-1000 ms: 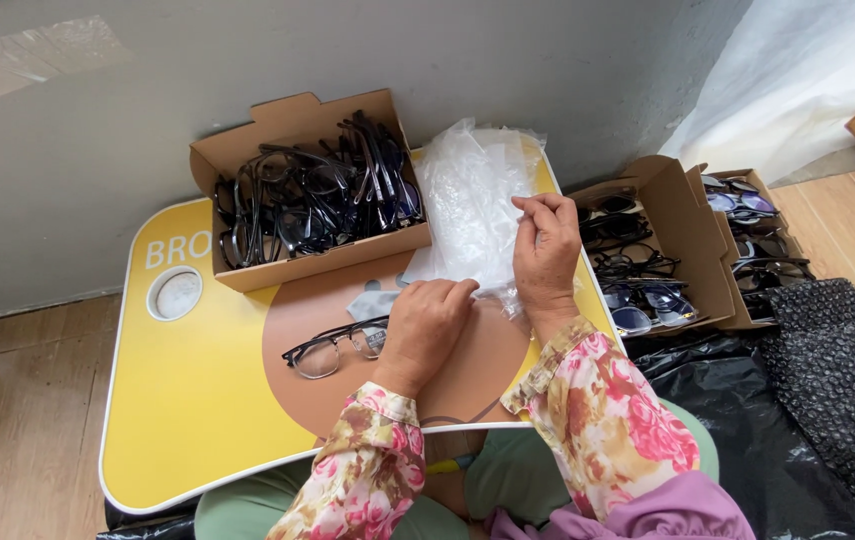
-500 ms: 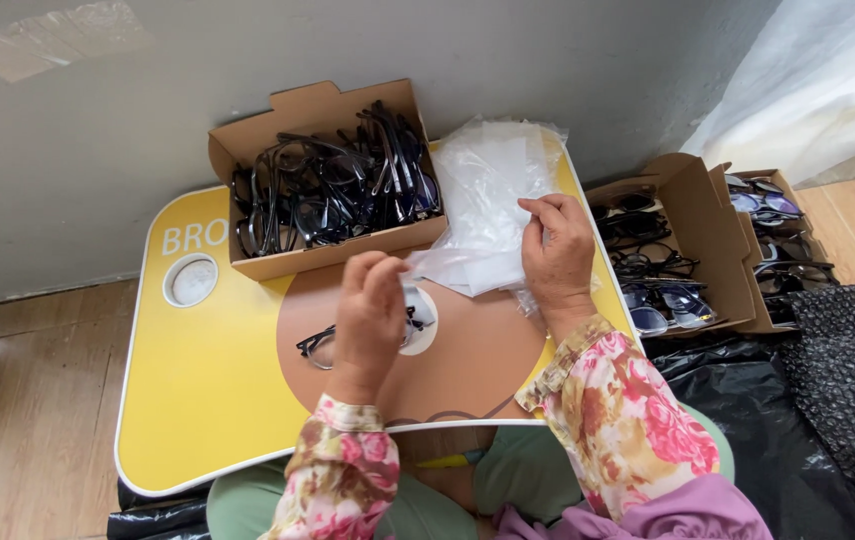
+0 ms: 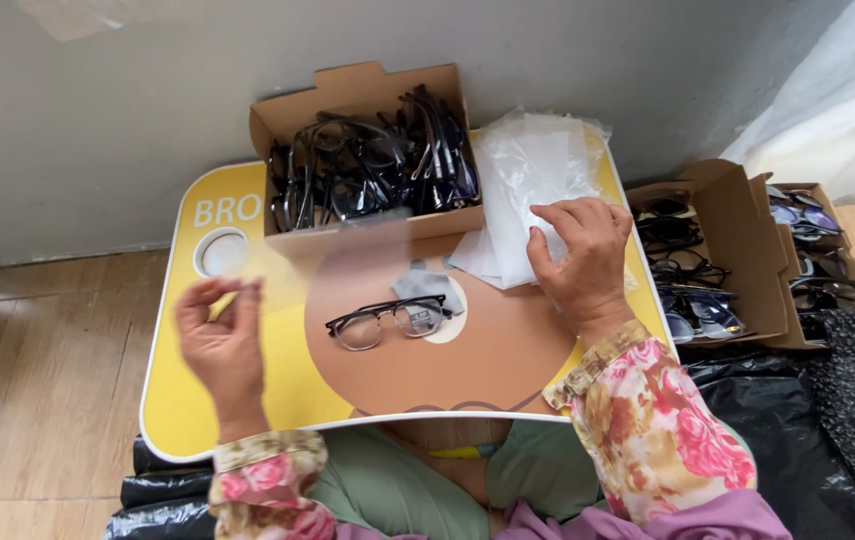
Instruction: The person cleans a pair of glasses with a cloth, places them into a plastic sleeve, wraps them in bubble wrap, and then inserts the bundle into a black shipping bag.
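Fingertips of the left hand (image 3: 223, 340) pinched together, thumb against forefinger, holding the corner of a clear plastic sleeve (image 3: 348, 265); the sleeve is blurred and see-through, stretching from the pinch up toward the nearer wall of the cardboard box. Hand raised over the yellow part of the tray.

Right hand (image 3: 578, 255) pressed flat, fingers spread and curled slightly onto a stack of clear plastic sleeves (image 3: 528, 180), not closed around anything. Stack lies at the far right corner of the tray, just beside the box.

Between the hands: one pair of black-rimmed glasses (image 3: 388, 322), arms folded, lying lenses up on the brown patch of the tray. Small grey cloth (image 3: 426, 285) touching its far side.

Lap tray (image 3: 178, 400): yellow, white-edged, rounded corners, large brown shape in the middle, white lettering at far left, round white recess (image 3: 221, 252) below the lettering.

Open cardboard box (image 3: 348, 95), brown, flaps up, on the tray's far edge, full of dark-framed glasses tangled together.

Right of the tray, on the floor: two more open brown boxes (image 3: 738, 240) with glasses in rows. Black plastic sheet (image 3: 778, 410) below them. Grey wall behind, wood-pattern floor at left.
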